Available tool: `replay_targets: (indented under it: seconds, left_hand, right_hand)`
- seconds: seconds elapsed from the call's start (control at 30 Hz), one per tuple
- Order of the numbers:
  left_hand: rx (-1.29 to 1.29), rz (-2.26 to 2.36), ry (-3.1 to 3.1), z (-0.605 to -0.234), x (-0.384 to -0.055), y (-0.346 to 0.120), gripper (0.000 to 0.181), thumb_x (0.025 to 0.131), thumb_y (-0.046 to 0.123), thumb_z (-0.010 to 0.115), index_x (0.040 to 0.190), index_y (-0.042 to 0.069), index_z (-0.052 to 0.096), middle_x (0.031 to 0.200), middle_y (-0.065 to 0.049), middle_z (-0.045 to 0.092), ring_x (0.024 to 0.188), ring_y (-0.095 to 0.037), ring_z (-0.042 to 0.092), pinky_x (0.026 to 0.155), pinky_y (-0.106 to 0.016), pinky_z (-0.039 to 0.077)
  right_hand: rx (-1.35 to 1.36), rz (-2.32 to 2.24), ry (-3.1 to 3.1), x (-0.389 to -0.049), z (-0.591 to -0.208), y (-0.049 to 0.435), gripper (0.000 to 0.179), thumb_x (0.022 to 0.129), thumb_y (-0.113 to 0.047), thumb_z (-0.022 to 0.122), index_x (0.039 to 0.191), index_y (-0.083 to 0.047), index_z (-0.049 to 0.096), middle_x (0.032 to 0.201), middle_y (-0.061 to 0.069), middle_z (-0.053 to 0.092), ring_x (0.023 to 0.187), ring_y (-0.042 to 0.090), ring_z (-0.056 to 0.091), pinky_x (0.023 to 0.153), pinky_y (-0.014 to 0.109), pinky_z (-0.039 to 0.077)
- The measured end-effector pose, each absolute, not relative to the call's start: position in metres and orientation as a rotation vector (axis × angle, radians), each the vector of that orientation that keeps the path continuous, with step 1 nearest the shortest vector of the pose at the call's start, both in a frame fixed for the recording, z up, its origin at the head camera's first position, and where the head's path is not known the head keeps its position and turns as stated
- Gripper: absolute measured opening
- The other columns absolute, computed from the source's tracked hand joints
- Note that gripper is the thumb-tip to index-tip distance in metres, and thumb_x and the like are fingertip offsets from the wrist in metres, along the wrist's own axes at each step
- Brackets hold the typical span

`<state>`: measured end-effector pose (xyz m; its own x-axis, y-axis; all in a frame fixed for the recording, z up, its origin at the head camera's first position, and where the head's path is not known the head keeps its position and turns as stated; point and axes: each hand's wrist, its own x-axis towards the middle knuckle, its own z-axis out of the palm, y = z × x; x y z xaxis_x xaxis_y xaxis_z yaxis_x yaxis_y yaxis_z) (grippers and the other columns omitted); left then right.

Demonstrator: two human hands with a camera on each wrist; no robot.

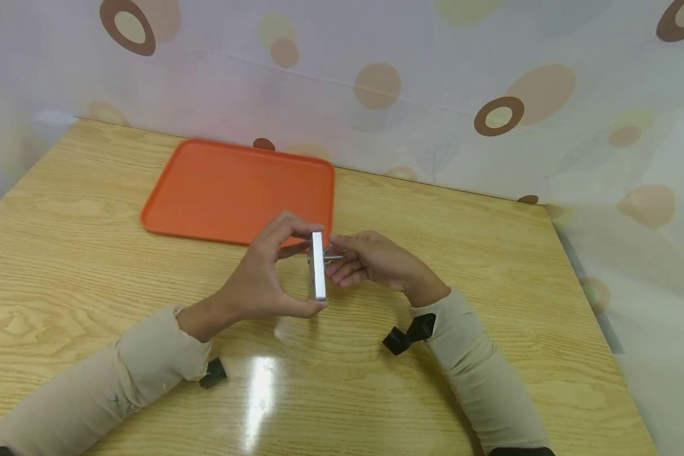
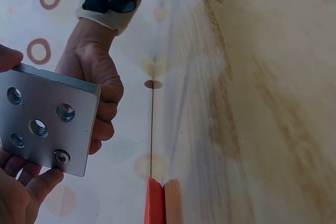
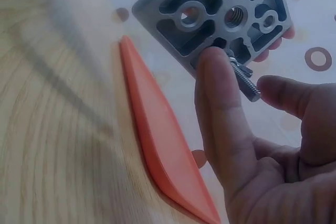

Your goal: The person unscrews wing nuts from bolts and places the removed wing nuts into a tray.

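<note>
My left hand (image 1: 256, 278) grips a square silver metal plate (image 1: 318, 266) by opposite edges, thumb at the near edge and fingers at the far one. The smooth face shows several holes in the left wrist view, with a bolt head (image 2: 61, 156) seated in one corner. On the ribbed back, the threaded bolt (image 3: 247, 85) sticks out beside a small metal wing nut (image 3: 245, 70), partly hidden. My right hand (image 1: 376, 259) has its fingers curled about the nut and bolt; one fingertip presses close beside them and another digit lies near the bolt's free end.
An orange tray (image 1: 234, 190) lies on the wooden table (image 1: 462, 266) behind the hands. Past the table's back edge hangs a pale curtain (image 1: 433, 76) patterned with circles. Black wrist devices (image 1: 410, 332) sit at both sleeves.
</note>
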<state>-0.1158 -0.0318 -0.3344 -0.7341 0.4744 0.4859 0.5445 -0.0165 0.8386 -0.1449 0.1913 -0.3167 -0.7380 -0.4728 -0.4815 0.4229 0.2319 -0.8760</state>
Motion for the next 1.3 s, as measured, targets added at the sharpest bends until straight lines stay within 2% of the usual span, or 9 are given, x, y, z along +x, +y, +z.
replay_targets:
  seconds: [0.3,0.57,0.8,0.9,1.1,1.3]
  left_hand:
    - [-1.134,-1.877,-2.166,-0.3343,-0.1159,-0.031,0.074,0.057,0.003,0.09,0.121,-0.002,0.054,0.126,-0.015,0.054,0.122,-0.029,0.055,0.105,-0.034,0.056]
    - [-1.147,-1.875,-2.161,-0.3349,-0.1161,-0.0309,0.074,0.057,0.002,0.09,0.121,-0.002,0.054,0.124,-0.016,0.053,0.121,-0.027,0.054,0.105,-0.034,0.057]
    - [-1.155,-1.88,-2.158,-0.3351,-0.116,-0.0303,0.074,0.057,0.002,0.09,0.121,-0.002,0.054,0.125,-0.015,0.053,0.123,-0.028,0.054,0.106,-0.032,0.055]
    - [-1.147,-1.88,-2.163,-0.3358,-0.1159,-0.0303,0.074,0.057,0.003,0.09,0.121,-0.002,0.054,0.125,-0.014,0.053,0.123,-0.027,0.054,0.106,-0.031,0.055]
    - [-1.149,-1.894,-2.157,-0.3351,-0.1153,-0.0301,0.074,0.057,0.002,0.09,0.121,-0.002,0.054,0.126,-0.015,0.053,0.123,-0.031,0.054,0.106,-0.032,0.055]
    - [-1.124,-1.89,-2.171,-0.3353,-0.1155,-0.0307,0.071,0.058,0.002,0.09,0.119,-0.001,0.055,0.125,-0.015,0.054,0.122,-0.029,0.055,0.104,-0.034,0.057]
  right_hand:
    - [-0.057,-1.613,1.795,-0.145,-0.3185,0.1907,0.036,0.105,-0.022,0.045,0.113,0.007,0.064,0.076,-0.001,0.074,0.068,0.009,0.07,0.065,0.019,0.063]
    - [-0.086,-1.612,1.797,-0.1421,-0.3147,0.1893,0.042,0.106,-0.019,0.043,0.125,0.016,0.056,0.076,-0.003,0.072,0.069,0.008,0.07,0.066,0.018,0.063]
    - [-0.126,-1.639,1.779,-0.1423,-0.3171,0.1896,0.04,0.107,-0.018,0.039,0.129,0.012,0.053,0.081,-0.004,0.072,0.07,0.007,0.07,0.068,0.018,0.063]
    - [-0.124,-1.661,1.765,-0.1426,-0.3184,0.1901,0.034,0.107,-0.019,0.039,0.124,0.004,0.058,0.085,-0.003,0.073,0.072,0.007,0.071,0.069,0.018,0.063]
    - [-0.13,-1.713,1.727,-0.1415,-0.3163,0.1902,0.025,0.106,-0.013,0.042,0.101,-0.014,0.066,0.092,-0.004,0.073,0.077,0.008,0.071,0.075,0.019,0.063]
    - [-0.187,-1.703,1.801,-0.1412,-0.3159,0.1911,0.018,0.103,-0.01,0.049,0.099,-0.011,0.066,0.093,-0.003,0.071,0.086,0.01,0.07,0.083,0.023,0.063]
